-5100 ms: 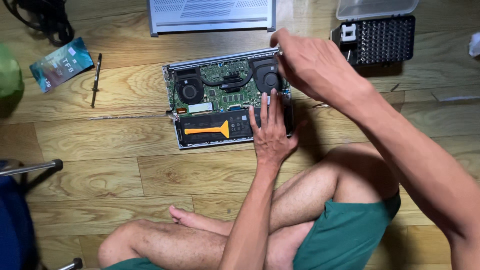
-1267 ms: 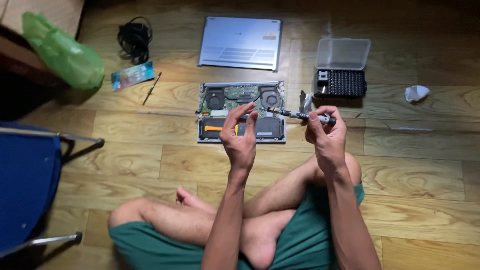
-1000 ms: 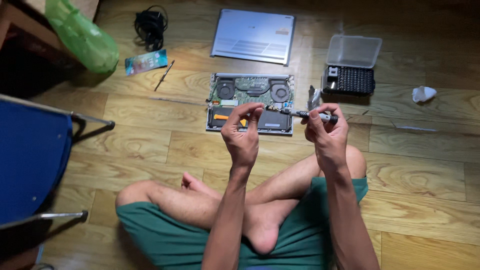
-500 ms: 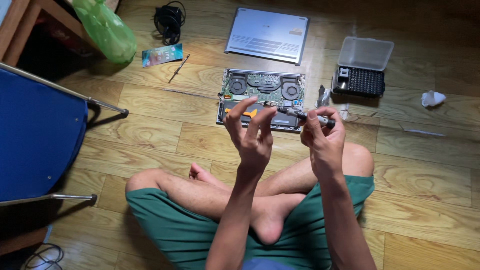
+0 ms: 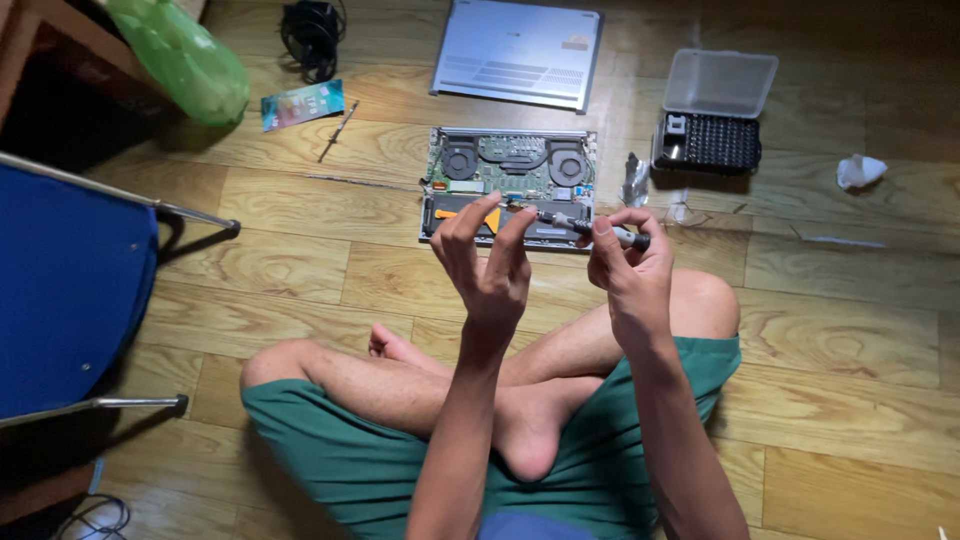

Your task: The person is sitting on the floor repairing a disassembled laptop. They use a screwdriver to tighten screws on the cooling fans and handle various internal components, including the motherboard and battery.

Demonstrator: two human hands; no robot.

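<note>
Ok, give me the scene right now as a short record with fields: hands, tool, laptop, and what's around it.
left hand: left hand raised, fingertips at the screwdriver's tip
right hand: right hand grips the screwdriver by its handle
tool pose: roughly level, tip toward the left hand
laptop: laptop open-bottomed on the floor, fans and board exposed, orange pry tool on it
cover: cover lying beyond the laptop
bit case: bit case open, right of the laptop
left side: blue chair, green bag
</note>
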